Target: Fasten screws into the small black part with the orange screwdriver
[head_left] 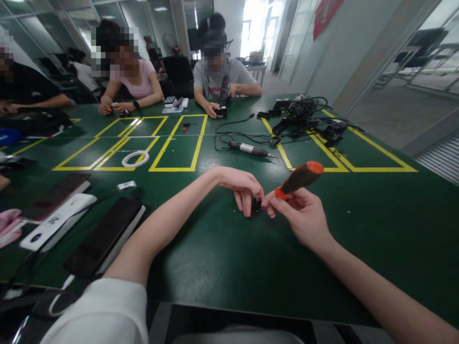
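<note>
In the head view, my left hand (247, 191) bends down over a small dark part (256, 206) on the green table, its fingers closed on the part's left side and top. The part's exact kind is too small to make out. My right hand (304, 212) is closed on a screwdriver (301, 179) with a black and orange handle. The handle tilts up to the right, and the driver's tip is hidden by my fingers. The fingertips of both hands nearly meet beside the dark part.
Beyond my hands lies a black and silver electric screwdriver (251, 149) with its cord. Tangled black cables (301, 117) lie at the back right. A white ring (135, 158) rests on the left, with phones (103, 236) and a power strip (59, 222) nearer. Co-workers sit across the table.
</note>
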`<state>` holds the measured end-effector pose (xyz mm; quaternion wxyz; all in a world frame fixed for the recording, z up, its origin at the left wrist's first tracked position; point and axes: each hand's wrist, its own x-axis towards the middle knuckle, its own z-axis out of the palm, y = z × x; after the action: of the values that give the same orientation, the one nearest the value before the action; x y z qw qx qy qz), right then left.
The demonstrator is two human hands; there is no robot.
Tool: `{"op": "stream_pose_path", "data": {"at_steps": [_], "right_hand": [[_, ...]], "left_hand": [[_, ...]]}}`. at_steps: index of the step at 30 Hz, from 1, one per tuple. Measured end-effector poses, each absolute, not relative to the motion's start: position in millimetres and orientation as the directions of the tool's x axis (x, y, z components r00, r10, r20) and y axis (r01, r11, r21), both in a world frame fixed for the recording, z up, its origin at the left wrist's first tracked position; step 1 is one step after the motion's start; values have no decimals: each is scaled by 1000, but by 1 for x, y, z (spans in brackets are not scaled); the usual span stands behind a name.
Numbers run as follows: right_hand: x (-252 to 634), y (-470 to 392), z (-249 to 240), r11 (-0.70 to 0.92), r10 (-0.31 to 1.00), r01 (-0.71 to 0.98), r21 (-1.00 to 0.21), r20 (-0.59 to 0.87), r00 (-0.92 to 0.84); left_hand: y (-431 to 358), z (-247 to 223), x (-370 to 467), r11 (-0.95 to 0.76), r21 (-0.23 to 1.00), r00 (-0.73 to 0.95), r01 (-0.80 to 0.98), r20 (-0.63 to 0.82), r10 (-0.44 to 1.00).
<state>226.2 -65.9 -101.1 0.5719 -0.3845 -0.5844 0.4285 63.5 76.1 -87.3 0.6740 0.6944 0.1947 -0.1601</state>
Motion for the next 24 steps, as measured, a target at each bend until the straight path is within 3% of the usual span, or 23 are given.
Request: {"op": "stream_pose_path", "data": {"at_steps": [10, 16, 24], "right_hand": [[226, -69, -102, 348, 934, -71, -935, 352, -58], [227, -71, -100, 339, 940, 6, -941, 338, -50], [226, -72, -101, 310, 947, -95, -946, 316, -57]], "left_hand": [[72, -84, 63, -14, 876, 874, 483, -481, 68], [73, -88, 64, 23, 872, 871, 489, -489, 39], [71, -85, 62, 34, 863, 862, 504, -505, 30]]}}
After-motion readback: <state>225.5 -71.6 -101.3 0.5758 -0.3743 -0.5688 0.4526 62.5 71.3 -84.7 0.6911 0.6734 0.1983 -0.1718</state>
